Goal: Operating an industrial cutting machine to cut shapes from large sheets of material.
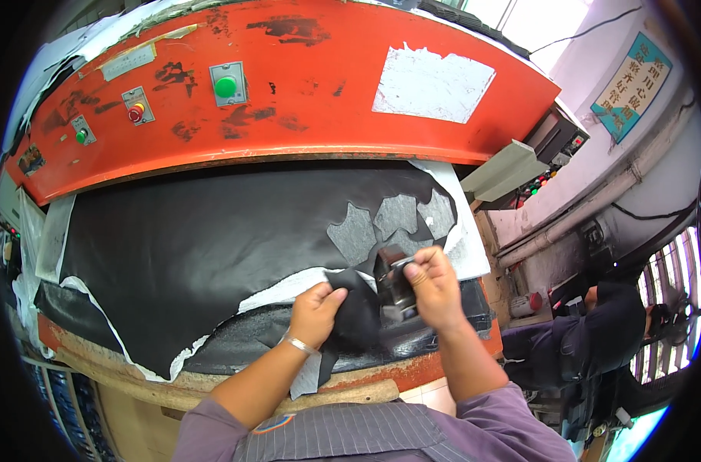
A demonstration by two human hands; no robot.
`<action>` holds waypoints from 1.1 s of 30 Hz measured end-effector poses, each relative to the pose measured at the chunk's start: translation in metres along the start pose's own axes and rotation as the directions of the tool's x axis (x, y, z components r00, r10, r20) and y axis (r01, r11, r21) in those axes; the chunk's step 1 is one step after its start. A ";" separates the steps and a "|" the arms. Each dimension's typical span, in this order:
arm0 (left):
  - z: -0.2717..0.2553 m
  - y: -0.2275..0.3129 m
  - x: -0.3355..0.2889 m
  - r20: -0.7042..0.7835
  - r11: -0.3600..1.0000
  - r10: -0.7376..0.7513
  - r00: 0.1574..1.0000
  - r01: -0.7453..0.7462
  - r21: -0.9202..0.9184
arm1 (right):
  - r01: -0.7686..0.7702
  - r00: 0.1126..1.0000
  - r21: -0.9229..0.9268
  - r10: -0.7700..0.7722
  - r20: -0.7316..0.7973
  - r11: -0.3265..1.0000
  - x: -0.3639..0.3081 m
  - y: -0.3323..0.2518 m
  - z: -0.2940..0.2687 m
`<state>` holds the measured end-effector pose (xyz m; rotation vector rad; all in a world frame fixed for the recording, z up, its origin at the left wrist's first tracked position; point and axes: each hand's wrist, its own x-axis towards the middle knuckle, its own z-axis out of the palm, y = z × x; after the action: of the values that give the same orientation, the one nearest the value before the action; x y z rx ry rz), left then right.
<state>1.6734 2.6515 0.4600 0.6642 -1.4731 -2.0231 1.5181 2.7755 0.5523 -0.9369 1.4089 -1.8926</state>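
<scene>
A large black leather sheet lies across the bed of an orange press. My left hand is closed, with its thumb and fingers pinching the edge of a loose black leather piece. Just to the right, my right hand grips a dark metal cutting die, held tilted above the front of the bed and slightly smeared by motion. Beyond the die are several grey angular shapes at the sheet's right end; whether these are cut pieces or openings I cannot tell.
The orange press beam spans the far side, bearing a large green button and a red one. A white sheet shows under the leather at right. Another person in dark clothes sits at far right.
</scene>
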 end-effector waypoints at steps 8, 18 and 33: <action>-0.041 0.073 0.017 0.027 0.651 0.284 0.958 -0.214 0.728 | 0.818 0.575 -0.548 -0.280 0.769 0.176 0.137 -0.003 -0.032; -0.004 0.038 0.130 0.070 0.343 0.264 0.962 -0.161 0.925 | 0.988 0.067 -0.073 -0.047 0.997 -0.139 0.205 0.067 -0.015; 0.011 0.018 0.161 0.001 0.161 0.434 0.901 -0.079 0.984 | 0.289 0.943 -0.886 -0.268 0.199 0.362 0.188 0.121 -0.054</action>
<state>1.5509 2.5453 0.4688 0.9989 -2.3959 -0.3774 1.3718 2.6230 0.4603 -1.7886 2.4783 -1.1380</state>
